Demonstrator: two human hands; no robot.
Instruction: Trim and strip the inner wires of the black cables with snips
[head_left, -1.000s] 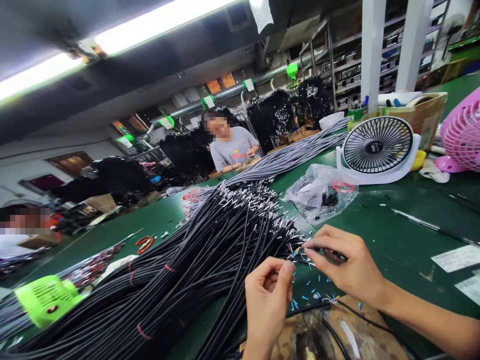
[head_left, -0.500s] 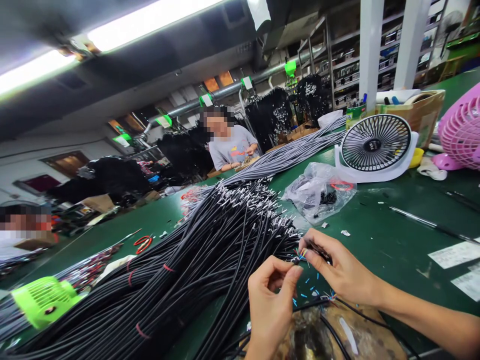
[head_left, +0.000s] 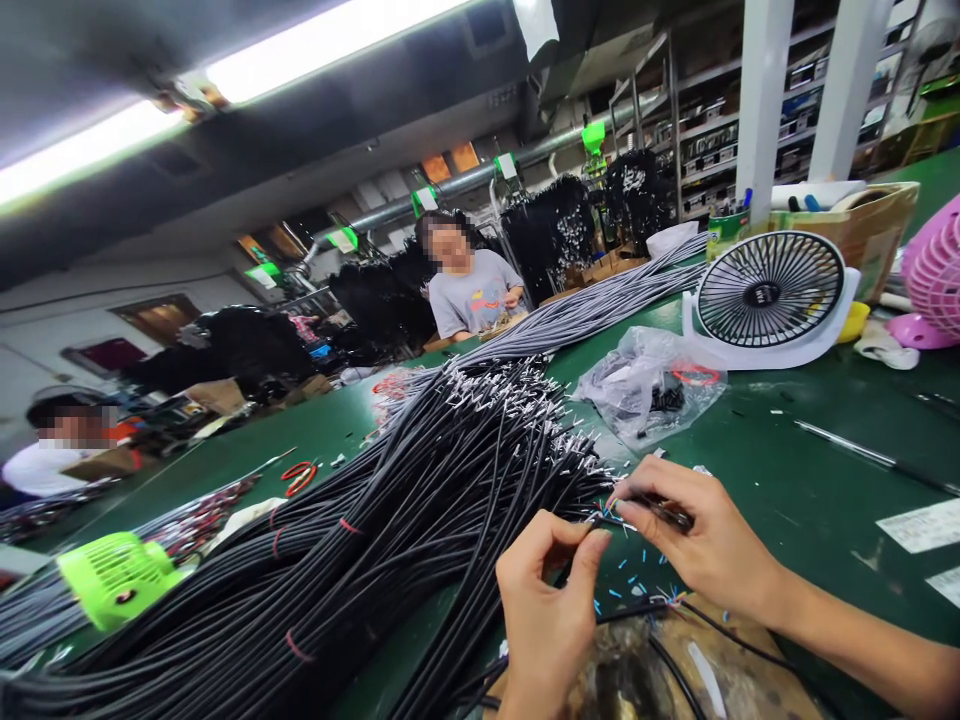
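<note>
My left hand [head_left: 551, 590] pinches a black cable [head_left: 564, 572] between thumb and forefinger near its stripped end. Thin coloured wires [head_left: 609, 508], blue, red and yellow among them, fan out from that end. The fingertips of my right hand [head_left: 697, 540] are closed right at these wires. In the right palm lies a dark, slim hand tool [head_left: 670, 512]; fingers cover most of it, so its kind is unclear. Below the hands, another cable end with splayed coloured wires [head_left: 675, 600] rests beside a worn brown block [head_left: 637, 665].
A large bundle of black cables [head_left: 360, 540] with white stripped tips fills the left. Blue wire scraps [head_left: 637, 580] are scattered on the green table [head_left: 780, 500]. Behind are a plastic bag [head_left: 649, 385], a fan [head_left: 769, 290] and a pen [head_left: 847, 445]. One person [head_left: 476, 290] sits across, another far left.
The whole view has shifted a little, with things appearing further right. My right hand has turned slightly at the wires, and the tool in it shows more. My left hand keeps its pinch.
</note>
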